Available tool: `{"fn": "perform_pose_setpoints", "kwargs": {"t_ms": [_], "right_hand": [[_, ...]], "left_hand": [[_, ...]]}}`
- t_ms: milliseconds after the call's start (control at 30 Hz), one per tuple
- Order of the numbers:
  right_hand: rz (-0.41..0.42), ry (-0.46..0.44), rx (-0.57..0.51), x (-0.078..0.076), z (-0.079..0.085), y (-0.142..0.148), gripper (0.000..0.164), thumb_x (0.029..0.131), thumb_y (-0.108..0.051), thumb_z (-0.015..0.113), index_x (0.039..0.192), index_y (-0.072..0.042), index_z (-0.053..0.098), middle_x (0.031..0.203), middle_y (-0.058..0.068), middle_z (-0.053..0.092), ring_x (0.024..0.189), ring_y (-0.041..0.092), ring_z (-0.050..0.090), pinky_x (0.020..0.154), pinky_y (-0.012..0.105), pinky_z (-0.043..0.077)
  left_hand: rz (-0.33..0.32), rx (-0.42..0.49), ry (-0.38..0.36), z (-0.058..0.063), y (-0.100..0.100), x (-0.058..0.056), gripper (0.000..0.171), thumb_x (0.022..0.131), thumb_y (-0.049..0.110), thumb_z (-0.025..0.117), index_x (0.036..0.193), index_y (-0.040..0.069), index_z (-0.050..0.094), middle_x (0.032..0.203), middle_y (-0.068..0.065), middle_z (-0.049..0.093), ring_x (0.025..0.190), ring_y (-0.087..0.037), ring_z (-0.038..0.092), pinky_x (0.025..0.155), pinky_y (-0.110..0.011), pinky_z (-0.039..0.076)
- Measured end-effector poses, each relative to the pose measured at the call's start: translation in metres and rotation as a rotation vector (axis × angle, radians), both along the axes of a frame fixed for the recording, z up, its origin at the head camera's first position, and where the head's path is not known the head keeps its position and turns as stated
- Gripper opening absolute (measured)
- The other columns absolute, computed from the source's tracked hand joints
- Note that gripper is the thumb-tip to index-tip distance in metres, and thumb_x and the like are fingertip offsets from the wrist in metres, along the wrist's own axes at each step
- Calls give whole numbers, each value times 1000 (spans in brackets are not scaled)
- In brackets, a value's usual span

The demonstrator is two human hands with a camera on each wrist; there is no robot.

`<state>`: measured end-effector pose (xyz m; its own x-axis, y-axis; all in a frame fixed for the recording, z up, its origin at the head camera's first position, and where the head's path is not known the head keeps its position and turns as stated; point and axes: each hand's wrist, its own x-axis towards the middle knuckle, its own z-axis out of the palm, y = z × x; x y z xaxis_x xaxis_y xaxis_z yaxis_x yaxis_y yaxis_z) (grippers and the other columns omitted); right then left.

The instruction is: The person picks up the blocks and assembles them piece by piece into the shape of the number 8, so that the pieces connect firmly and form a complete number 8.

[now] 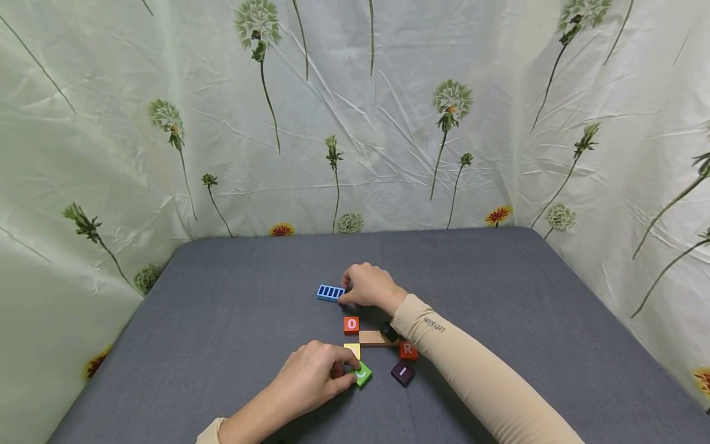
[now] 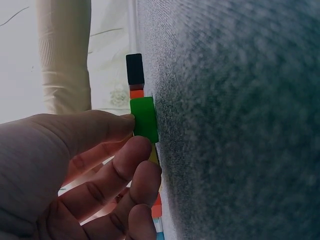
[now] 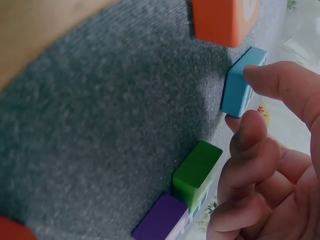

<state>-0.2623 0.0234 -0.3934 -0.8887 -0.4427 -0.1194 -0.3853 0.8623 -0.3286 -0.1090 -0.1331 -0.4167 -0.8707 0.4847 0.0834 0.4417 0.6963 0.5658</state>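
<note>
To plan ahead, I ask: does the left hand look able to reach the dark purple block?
Probably yes. Only bare table shows between the green block and the dark purple block, leaving the way free; but the left hand pinches the green block and may need to release it.

O – orange-red block (image 1: 351,325), R – red block (image 1: 408,351), "Let's Slim" – beige sleeve (image 1: 481,373)

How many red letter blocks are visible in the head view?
2: the O block, between the left hand and right hand; the R block, beside the right sleeve, which may hide others.
</note>
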Motion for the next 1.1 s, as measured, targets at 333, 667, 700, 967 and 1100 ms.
{"fn": "perform_pose_setpoints", "kwargs": {"t_ms": [333,667,700,967,1100], "right_hand": [[-13,-27,21,-2,3,9,26,95,-38,82,110,-18,77,93,1,69,72,14,59,62,30,44],[12,-19,34,-3,4,14,30,93,-41,85,110,-18,75,93,1,69,73,15,58,65,32,45],[17,-20,35,-3,4,14,30,93,-41,85,109,-18,75,93,1,69,74,15,58,65,32,45],[38,-3,-2,-2,7,22,25,93,-37,85,103,-17,76,87,-1,69,73,13,58,64,30,45],[45,10,-42,0,10,30,24,93,-35,84,104,-16,76,80,-3,67,69,11,58,61,27,43]], "left_hand": [[5,0,27,0,0,0,11,88,16,85,95,24,82,64,22,56,58,7,45,51,-21,38],[9,-4,66,-1,0,1,12,87,17,85,95,25,82,63,23,55,58,8,44,51,-22,37],[9,-5,66,-1,0,1,12,87,17,85,95,25,82,63,23,55,58,8,44,51,-22,37],[9,-6,43,-1,1,1,11,88,17,85,95,25,82,63,22,55,57,7,45,51,-22,38],[9,-6,52,-2,1,1,12,87,17,85,95,25,82,63,22,55,57,7,44,51,-22,37]]}}
